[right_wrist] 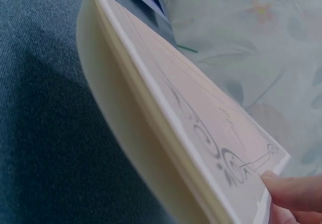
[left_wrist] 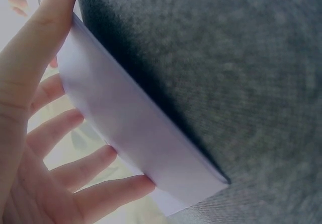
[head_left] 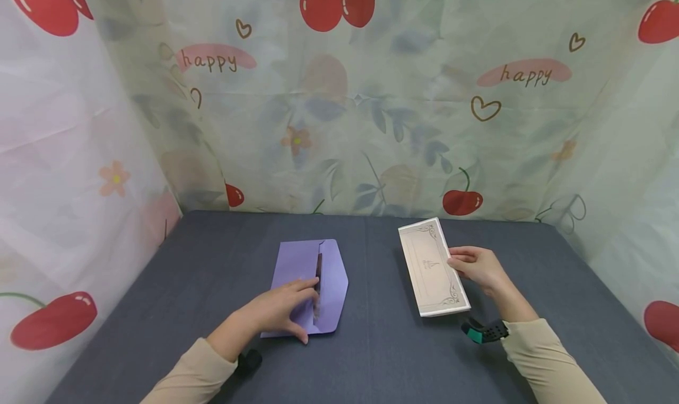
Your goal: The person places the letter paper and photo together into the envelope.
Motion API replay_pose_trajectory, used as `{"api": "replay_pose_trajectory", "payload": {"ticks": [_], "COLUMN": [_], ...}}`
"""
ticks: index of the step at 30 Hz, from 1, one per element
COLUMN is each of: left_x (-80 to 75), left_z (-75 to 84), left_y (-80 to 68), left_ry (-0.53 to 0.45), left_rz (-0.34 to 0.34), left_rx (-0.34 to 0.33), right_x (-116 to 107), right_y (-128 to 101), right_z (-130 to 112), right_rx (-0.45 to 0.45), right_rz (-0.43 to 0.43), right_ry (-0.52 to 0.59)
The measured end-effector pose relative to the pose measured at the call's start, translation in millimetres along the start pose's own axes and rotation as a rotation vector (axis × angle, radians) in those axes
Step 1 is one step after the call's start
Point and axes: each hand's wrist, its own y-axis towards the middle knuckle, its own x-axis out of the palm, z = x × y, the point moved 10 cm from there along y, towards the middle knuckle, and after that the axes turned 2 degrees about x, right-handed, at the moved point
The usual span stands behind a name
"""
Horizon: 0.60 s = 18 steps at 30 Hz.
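Note:
A purple envelope (head_left: 310, 274) lies on the dark grey table (head_left: 382, 357), its flap open to the right. My left hand (head_left: 299, 309) lies over its near part, index finger stretched to the flap slit and thumb at the near edge. In the left wrist view the envelope (left_wrist: 136, 128) is raised off the cloth between my thumb (left_wrist: 35, 48) and my spread fingers (left_wrist: 75, 183). A white card (head_left: 432, 268) with an ornate printed border sits right of centre. My right hand (head_left: 457, 259) pinches its right long edge, and its fingertip (right_wrist: 294, 191) presses the card (right_wrist: 201, 128), which is tilted off the table.
Sheer curtains printed with cherries and "happy" (head_left: 339, 97) wall in the table at the back and both sides. Wrist-worn devices sit at my left sleeve (head_left: 249, 360) and right sleeve (head_left: 485, 331). Bare grey cloth (head_left: 382, 274) lies between envelope and card.

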Motion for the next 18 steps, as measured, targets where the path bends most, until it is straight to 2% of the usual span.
{"api": "replay_pose_trajectory", "payload": {"ticks": [4,6,12,18], "left_x": [-0.3,-0.5,-1.4,-1.7], "left_z": [0.2,0.2,1.8,3.4], "left_y": [0.2,0.2,-0.4,-0.3], "left_ry": [0.008,0.009,0.008,0.026], "left_rz": [0.002,0.0,0.003,0.013], "left_rx": [0.004,0.004,0.01,0.024], "right_x": [2,3,11,14], "right_y": [-14,-15,0,-4], "right_z": [-19,-21,-4,-9], "right_rx": [0.022,0.019,-0.01,0.016], "right_rz": [-0.044,-0.051,-0.021,-0.027], "right_ry": [0.046,0.049,0.012,0.034]}}
